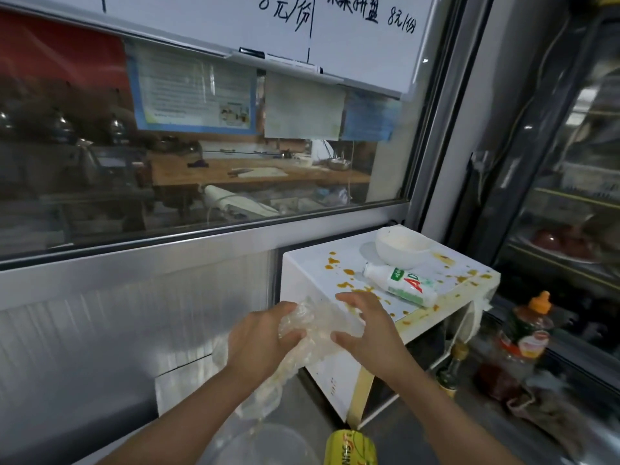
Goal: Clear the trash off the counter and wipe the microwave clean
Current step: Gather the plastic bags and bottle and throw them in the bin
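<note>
Starting on the left, there's the steel wall panel (117, 330) under a big glass window (201, 146) that looks into a kitchen, with papers taped up on it and a whiteboard (352, 28) with handwritten prices above. In the middle, the person's left hand (258, 340) grips a crumpled clear plastic bag (312, 325) — fingers curled into it — and the bag's tail hangs down below the wrist with some yellowish gunk inside. The right hand (365, 333) is right beside it on the other side of the same bag, fingers bent and pinching the plastic, so both hands hold it just in front of the near left corner of the microwave (322, 374). The white microwave top is splattered with orange-yellow sauce stains (349, 278). Lying on its side on that top is a white drink bottle (401, 283) with a green and red label, and just behind it, touching or nearly so, sits a white bowl (402, 248). Down at the bottom edge there's a yellow can (350, 446) on the table, partly cut off. Further right — a sauce bottle with an orange cap (528, 325) stands on the table beside the microwave, and past that a glass-door fridge (577, 196).
</note>
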The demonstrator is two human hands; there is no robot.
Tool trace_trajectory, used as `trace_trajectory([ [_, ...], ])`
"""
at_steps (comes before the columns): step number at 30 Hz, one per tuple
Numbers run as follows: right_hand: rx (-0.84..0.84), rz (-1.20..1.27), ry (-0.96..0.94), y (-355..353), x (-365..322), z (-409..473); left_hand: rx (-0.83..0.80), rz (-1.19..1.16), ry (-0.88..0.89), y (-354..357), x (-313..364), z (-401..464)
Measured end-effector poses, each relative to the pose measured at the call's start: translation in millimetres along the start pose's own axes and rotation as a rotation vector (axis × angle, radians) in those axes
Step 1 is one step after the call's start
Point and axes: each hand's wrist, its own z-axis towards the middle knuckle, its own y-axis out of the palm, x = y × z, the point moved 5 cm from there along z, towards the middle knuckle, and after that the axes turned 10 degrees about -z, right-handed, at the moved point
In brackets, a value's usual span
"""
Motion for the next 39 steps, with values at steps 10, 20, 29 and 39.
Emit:
trace_trajectory([
  [10,0.22,-0.34,0.13,-58,78,36,0.057,-0.009,-0.034,16,13,32],
  [20,0.157,-0.665,0.226,-63,115,72,0.078,0.021,-0.048,22,12,36],
  [29,0.192,-0.524,0.088,-77,91,45,0.115,0.1,-0.053,13,43,5],
  [39,0.188,-0.312,-0.045,-112,67,-42,0.233,0.202,-0.073,-2,110,-73],
])
